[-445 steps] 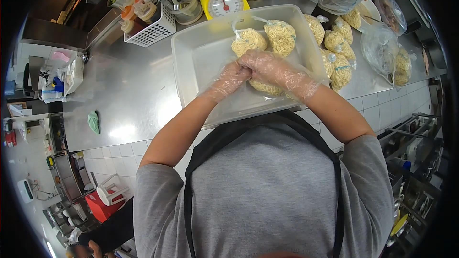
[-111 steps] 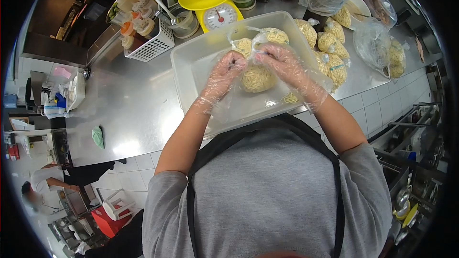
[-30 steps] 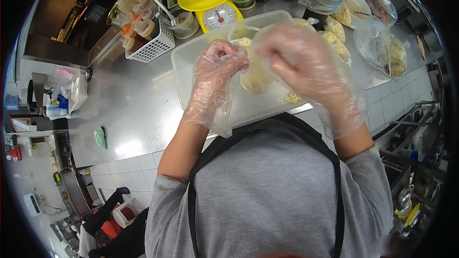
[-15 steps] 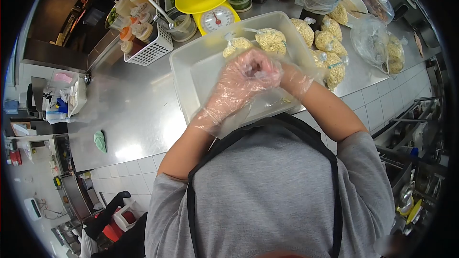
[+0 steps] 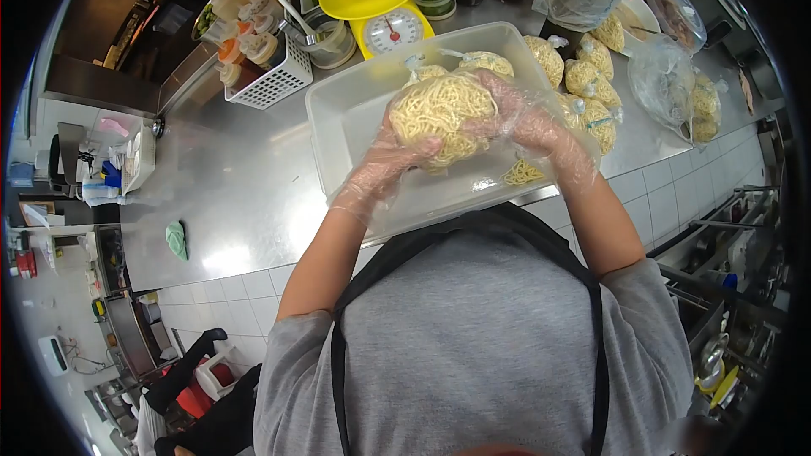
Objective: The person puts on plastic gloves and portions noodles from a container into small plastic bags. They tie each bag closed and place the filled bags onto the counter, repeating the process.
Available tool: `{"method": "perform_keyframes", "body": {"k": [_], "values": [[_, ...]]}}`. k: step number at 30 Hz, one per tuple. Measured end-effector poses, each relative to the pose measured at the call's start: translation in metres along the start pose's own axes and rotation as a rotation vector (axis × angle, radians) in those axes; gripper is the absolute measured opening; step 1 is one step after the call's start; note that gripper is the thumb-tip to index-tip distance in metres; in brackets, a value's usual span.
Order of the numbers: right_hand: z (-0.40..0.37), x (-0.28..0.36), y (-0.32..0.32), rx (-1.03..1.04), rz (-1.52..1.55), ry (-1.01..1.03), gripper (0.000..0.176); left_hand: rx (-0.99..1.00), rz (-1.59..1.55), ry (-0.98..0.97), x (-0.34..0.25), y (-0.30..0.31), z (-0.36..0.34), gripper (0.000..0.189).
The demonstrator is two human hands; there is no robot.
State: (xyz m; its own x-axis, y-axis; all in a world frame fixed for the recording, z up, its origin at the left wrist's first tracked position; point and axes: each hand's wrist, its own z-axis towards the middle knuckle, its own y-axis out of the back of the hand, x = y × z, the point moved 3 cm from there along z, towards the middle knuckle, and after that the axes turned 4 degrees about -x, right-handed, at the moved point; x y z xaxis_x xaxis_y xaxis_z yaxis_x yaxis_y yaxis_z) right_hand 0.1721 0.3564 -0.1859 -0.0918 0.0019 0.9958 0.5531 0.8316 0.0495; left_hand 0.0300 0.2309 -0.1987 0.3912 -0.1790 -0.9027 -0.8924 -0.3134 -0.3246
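Observation:
A clear plastic bag of pale yellow noodles (image 5: 443,118) is held up over a translucent plastic tub (image 5: 351,97). My left hand (image 5: 390,156), in a clear disposable glove, grips it from the lower left, thumb across the front. On the other side my right hand (image 5: 525,118), gloved the same way, has its fingers against the bag's right edge. Behind it, partly hidden, two tied noodle bags (image 5: 486,62) lie at the tub's far end. A few loose noodles (image 5: 522,172) rest on the tub floor near my right wrist.
Several tied noodle bags (image 5: 583,78) sit right of the tub on the steel counter (image 5: 228,177). A yellow scale (image 5: 390,29) and a white basket of squeeze bottles (image 5: 270,84) stand beyond it. A green cloth (image 5: 176,239) lies at left. Another person's leg (image 5: 190,367) shows lower left.
My hands were together, closed, over the tub. They have moved apart, and the noodle bag now shows between them. The loose noodles in the tub show more plainly.

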Motion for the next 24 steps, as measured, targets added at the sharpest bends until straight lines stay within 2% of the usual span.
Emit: {"method": "perform_keyframes", "body": {"k": [2, 5, 9, 11, 12, 14, 15, 17, 18, 19, 21, 22, 24], "values": [[-0.001, 0.005, -0.002, -0.134, -0.449, 0.331, 0.058, -0.088, 0.129, -0.137, -0.003, 0.002, 0.003, 0.085], [0.001, 0.000, -0.011, -0.055, -0.277, 0.328, 0.055, -0.036, 0.181, -0.118, -0.014, 0.005, 0.003, 0.081], [-0.001, -0.005, 0.006, -0.003, -0.383, 0.186, 0.053, -0.039, 0.259, -0.130, -0.029, 0.011, -0.007, 0.073], [-0.007, 0.000, 0.014, -0.008, 0.165, 0.007, 0.052, -0.138, 0.027, -0.058, -0.032, 0.021, -0.012, 0.070], [-0.007, 0.003, 0.012, -0.010, 0.165, 0.005, 0.052, -0.127, 0.048, -0.063, -0.034, 0.023, -0.013, 0.070], [-0.001, 0.019, -0.001, -0.017, -0.304, 0.307, 0.050, -0.103, 0.037, -0.057, -0.024, 0.023, -0.010, 0.072], [0.001, 0.020, -0.008, -0.021, -0.305, 0.309, 0.050, -0.079, 0.027, -0.049, -0.018, 0.022, -0.009, 0.075], [0.003, 0.021, -0.021, -0.002, -0.319, 0.256, 0.051, -0.079, -0.004, -0.075, -0.008, 0.011, -0.005, 0.077], [0.002, 0.025, -0.019, -0.039, -0.315, 0.129, 0.049, -0.086, -0.037, -0.101, -0.007, 0.008, -0.005, 0.080], [0.004, 0.019, -0.016, -0.036, -0.316, 0.132, 0.049, -0.088, -0.038, -0.104, -0.011, 0.008, -0.006, 0.080], [0.008, 0.003, -0.011, -0.052, 0.073, 0.023, 0.043, -0.140, -0.071, -0.057, -0.020, 0.004, -0.010, 0.089], [0.008, -0.001, -0.010, -0.051, 0.072, 0.022, 0.043, -0.141, -0.073, -0.057, -0.013, 0.010, -0.007, 0.089], [0.005, 0.010, -0.011, -0.127, -0.120, 0.320, 0.040, -0.152, 0.514, -0.518, -0.015, 0.013, -0.003, 0.096]]}}
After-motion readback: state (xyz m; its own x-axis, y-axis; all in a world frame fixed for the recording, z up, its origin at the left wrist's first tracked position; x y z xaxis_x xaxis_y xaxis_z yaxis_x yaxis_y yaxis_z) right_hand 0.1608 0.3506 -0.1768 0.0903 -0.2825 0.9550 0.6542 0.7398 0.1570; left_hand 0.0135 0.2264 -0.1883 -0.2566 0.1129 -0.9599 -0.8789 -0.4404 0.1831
